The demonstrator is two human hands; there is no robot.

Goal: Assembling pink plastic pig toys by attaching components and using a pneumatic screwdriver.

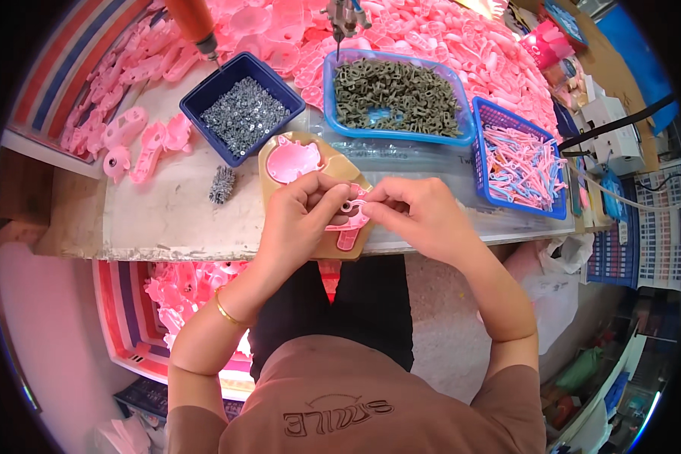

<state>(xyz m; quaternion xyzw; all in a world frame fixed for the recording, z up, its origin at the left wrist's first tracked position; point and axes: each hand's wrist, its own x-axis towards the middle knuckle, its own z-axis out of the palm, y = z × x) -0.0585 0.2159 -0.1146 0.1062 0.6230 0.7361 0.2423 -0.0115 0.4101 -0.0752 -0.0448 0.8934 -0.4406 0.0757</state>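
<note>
My left hand (301, 216) and my right hand (425, 219) meet at the table's front edge, fingers pinched together. Between the fingertips is a small pale ring-ended plastic piece (347, 206), partly covered by the fingers. Both hands seem to grip it, just above a pink molded shell (347, 240). That shell lies in a tan holding fixture (327, 250), whose other recess carries a rounded pink shell (293, 161). To the left of the fixture, a clump of screws (222, 185) sits on the tabletop.
A dark blue bin of screws (238, 155), a light blue tray of grey-green parts (401, 137) and a blue basket of pink and blue sticks (483, 181) stand beyond my hands. An orange power screwdriver (191, 21) and another tool (343, 23) hang above. Pink parts (446, 38) pile up behind.
</note>
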